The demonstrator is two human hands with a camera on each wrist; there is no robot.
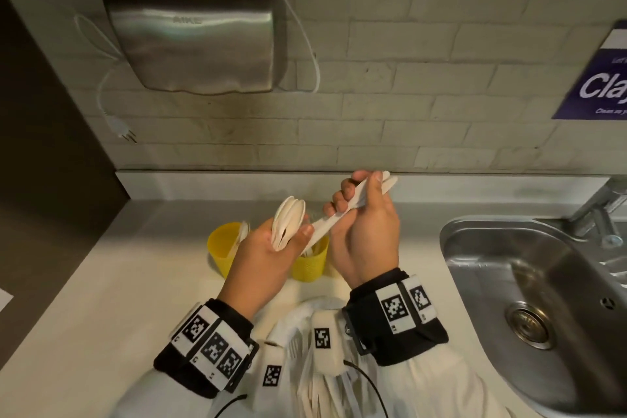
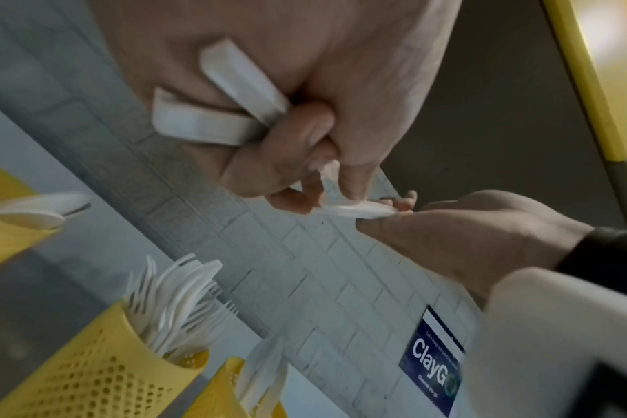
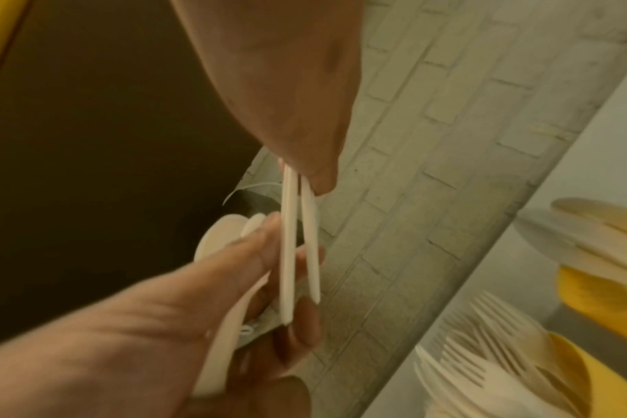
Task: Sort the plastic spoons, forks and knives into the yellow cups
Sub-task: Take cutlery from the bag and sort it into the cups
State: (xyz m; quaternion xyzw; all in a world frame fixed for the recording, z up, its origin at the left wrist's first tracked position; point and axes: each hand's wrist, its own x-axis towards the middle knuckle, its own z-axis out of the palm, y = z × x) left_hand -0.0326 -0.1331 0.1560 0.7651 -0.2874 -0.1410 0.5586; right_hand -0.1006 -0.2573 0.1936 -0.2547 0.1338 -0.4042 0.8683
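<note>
A shared pantry or office kitchenette: a steel hand dryer hangs on the white brick-tile wall; a stainless sink sits at the worktop's right edge; a purple clean-up notice is posted above.

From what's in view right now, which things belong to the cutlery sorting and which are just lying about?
Part of the job:
left hand gripping spoons
right hand gripping knives
yellow cups
forks in a cup
loose cutlery pile on the counter

Just lying about:
hand dryer
unplugged cord
sink
purple sign
</note>
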